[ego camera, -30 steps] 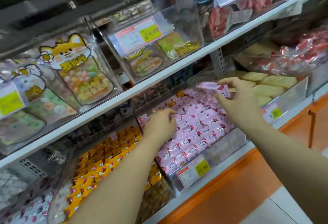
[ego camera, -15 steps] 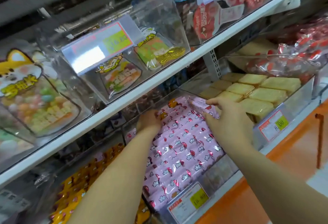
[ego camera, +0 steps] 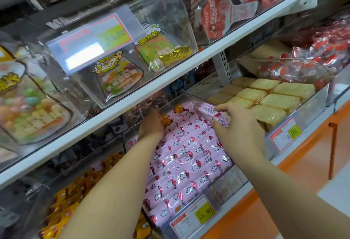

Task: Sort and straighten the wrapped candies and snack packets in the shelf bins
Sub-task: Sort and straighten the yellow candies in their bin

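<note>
A clear bin (ego camera: 233, 183) on the lower shelf holds rows of pink wrapped candies (ego camera: 187, 164) printed with white clouds and red marks. My right hand (ego camera: 239, 127) pinches one pink candy packet (ego camera: 208, 110) at the bin's back right corner, just above the rows. My left hand (ego camera: 151, 126) reaches into the back left of the same bin, under the upper shelf; its fingers are hidden, with orange packets (ego camera: 178, 109) beside them.
Left of the pink bin is a bin of orange-yellow candies (ego camera: 62, 206). To the right are pale yellow biscuit packs (ego camera: 272, 98) and red wrapped sweets (ego camera: 303, 64). The white upper shelf edge (ego camera: 132, 96) carries clear bins of cartoon snack packets (ego camera: 119, 75). Price tags (ego camera: 193, 218) front the bins.
Both hands went deeper toward the back of the pink bin. My right hand lowered its pink packet toward the back right corner. The camera moved closer.
</note>
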